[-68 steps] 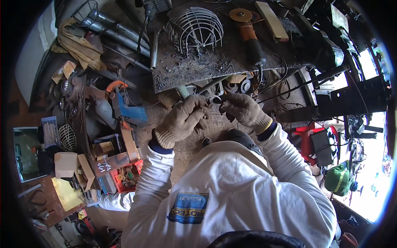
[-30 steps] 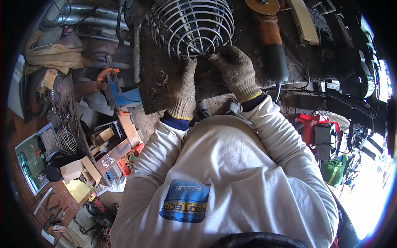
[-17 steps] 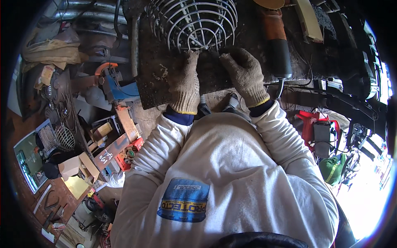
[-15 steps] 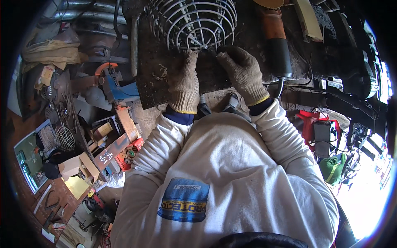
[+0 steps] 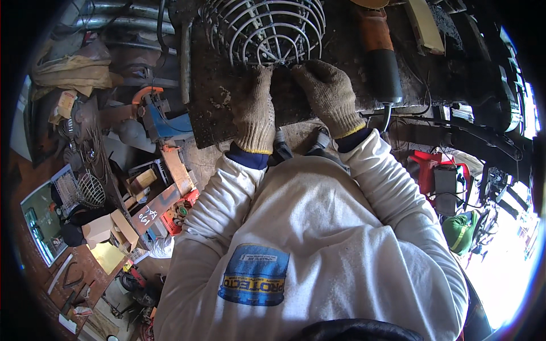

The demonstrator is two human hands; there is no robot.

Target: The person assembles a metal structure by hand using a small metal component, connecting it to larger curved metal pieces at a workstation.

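A light-coloured wire cage, with curved rings and crossing ribs, lies at the near part of the dark workbench. My left hand, in a knitted work glove, is closed with its fingertips at the cage's near end; they seem to grip a wire there. My right hand, gloved alike, is closed in a pinch just right of that same end. What lies between its thumb and fingers is too small or hidden to make out.
An angle grinder with an orange and black body lies right of the cage, its cord trailing toward me. A metal rod lies along the bench's left side. Farther left are a blue machine and a cardboard box.
My right hand has shifted left, closer to my left hand and the cage's near end. The left hand and the cage have barely moved.
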